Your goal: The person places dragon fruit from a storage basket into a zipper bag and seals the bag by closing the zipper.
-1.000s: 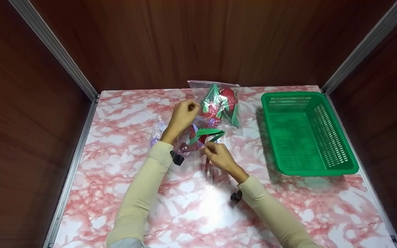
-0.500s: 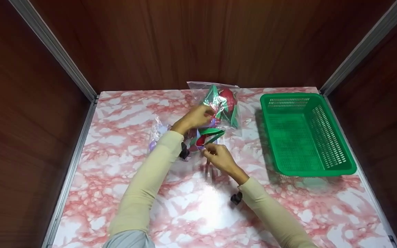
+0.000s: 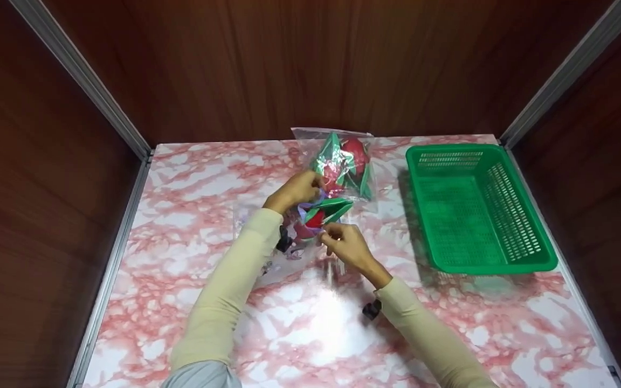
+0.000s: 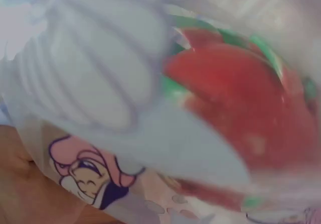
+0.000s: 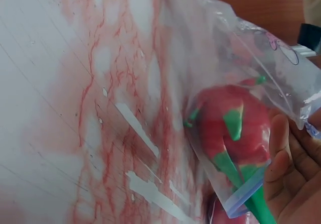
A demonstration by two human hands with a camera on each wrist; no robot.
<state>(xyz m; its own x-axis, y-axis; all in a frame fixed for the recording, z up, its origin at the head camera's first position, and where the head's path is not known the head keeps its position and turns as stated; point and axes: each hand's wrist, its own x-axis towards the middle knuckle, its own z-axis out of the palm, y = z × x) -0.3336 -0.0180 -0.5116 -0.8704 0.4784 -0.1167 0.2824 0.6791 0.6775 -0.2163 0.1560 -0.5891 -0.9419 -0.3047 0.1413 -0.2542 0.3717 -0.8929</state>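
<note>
A clear zip bag (image 3: pixel 292 252) with cartoon print lies mid-table. Inside it is a red dragon fruit (image 5: pixel 233 116) with green tips, and a green pointed piece (image 3: pixel 337 207) sticks out at the purple-edged mouth. My left hand (image 3: pixel 297 189) pinches the mouth's far edge. On the near edge, my right hand (image 3: pixel 349 247) pinches the rim between thumb and finger, and the mouth gapes between the hands. In the left wrist view the printed film covers much of the red fruit (image 4: pixel 230 93), and only part of the hand shows at lower left.
Behind the hands, against the brown back wall (image 3: pixel 235 70), lies another clear bag (image 3: pixel 364 143) with red and green items inside. A green plastic basket (image 3: pixel 429 231) stands at the right. Wood-patterned panels surround the pink-and-white marbled table (image 3: pixel 181 323).
My left hand has moved right and slightly down to the bag's far edge. The mouth now gapes wider around the green piece. My right hand has stayed at the near edge, shifting only slightly.
</note>
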